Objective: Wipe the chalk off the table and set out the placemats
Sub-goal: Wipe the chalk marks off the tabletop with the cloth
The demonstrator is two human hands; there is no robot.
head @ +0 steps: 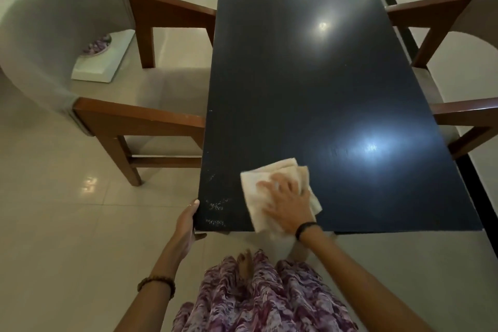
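A cloth is pressed to the near end of a dark bench, chalk marks beside it.

A wooden chair (113,113) is seen left of the bench (310,75). The bench's near left corner is gripped by the left hand (188,219), its fingers curled under the edge. Faint chalk marks (217,209) are seen just inside that corner. Right of them, a folded cream cloth (258,183) is held flat on the bench by the right hand (288,202), fingers spread. A second chair (455,62) is seen at the bench's right side.
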